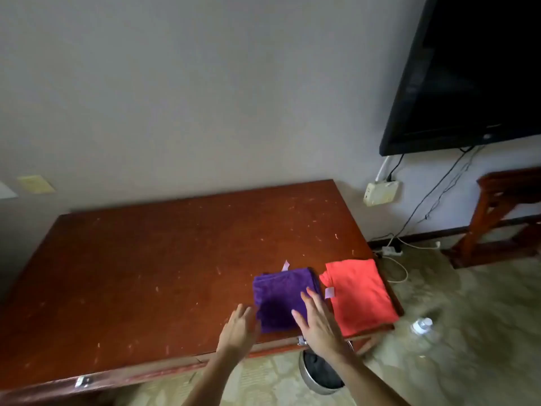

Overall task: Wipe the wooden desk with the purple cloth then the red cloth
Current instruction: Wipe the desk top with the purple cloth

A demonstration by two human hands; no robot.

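Observation:
The wooden desk (164, 259) is reddish brown, scratched and speckled with crumbs. A folded purple cloth (279, 294) lies near its front right part. A folded red cloth (360, 294) lies just right of it, at the desk's right corner. My right hand (317, 326) is flat with fingers spread, over the purple cloth's near right edge; I cannot tell if it touches. My left hand (238, 332) hovers with fingers apart at the cloth's near left corner. Neither hand holds anything.
A black TV (468, 71) hangs on the wall at the upper right, cables running down to a power strip (390, 251). A metal bin (320, 376) stands under the desk's front edge. A plastic bottle (421, 325) lies on the floor, and a wooden stand (503, 218) is at far right.

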